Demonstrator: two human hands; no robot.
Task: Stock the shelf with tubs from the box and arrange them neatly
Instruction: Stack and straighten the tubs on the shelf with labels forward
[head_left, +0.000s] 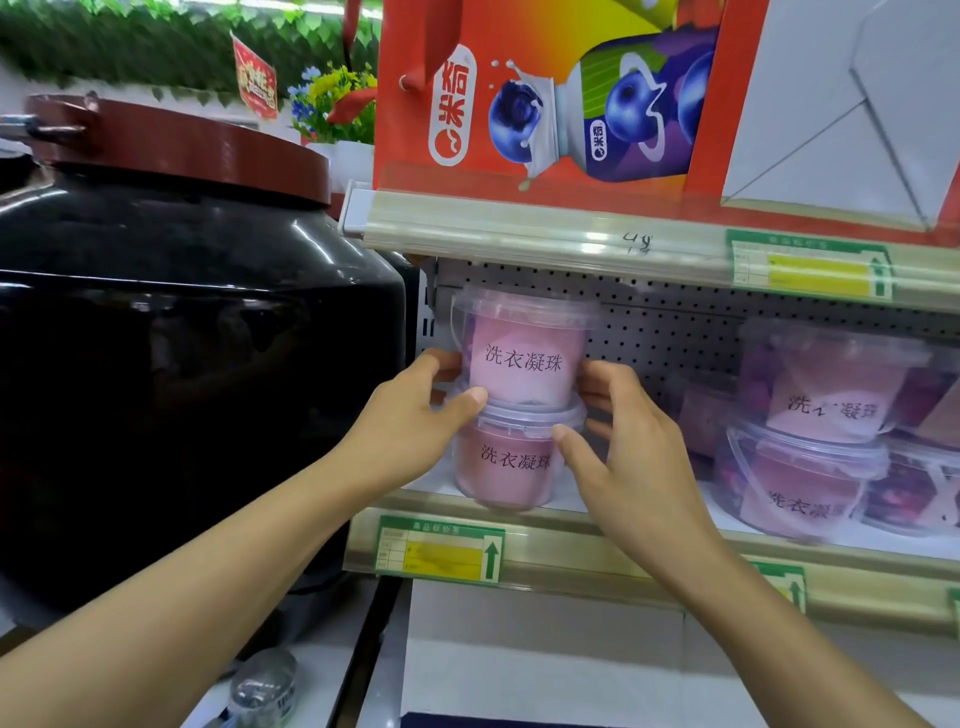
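Both hands clamp the upper tub (524, 348), left hand (410, 415) and right hand (623, 447) on opposite sides, stacked on the lower tub (511, 462) at the shelf (571, 540) front-left corner; off-centre release risks toppling it off the edge.

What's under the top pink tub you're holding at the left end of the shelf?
Another pink tub, same label, stands on the shelf under the top tub. Left hand and right hand cover the sides where they meet.

Big black jar (197, 374), red lid (182, 148); orange drink carton (545, 93) on upper shelf.
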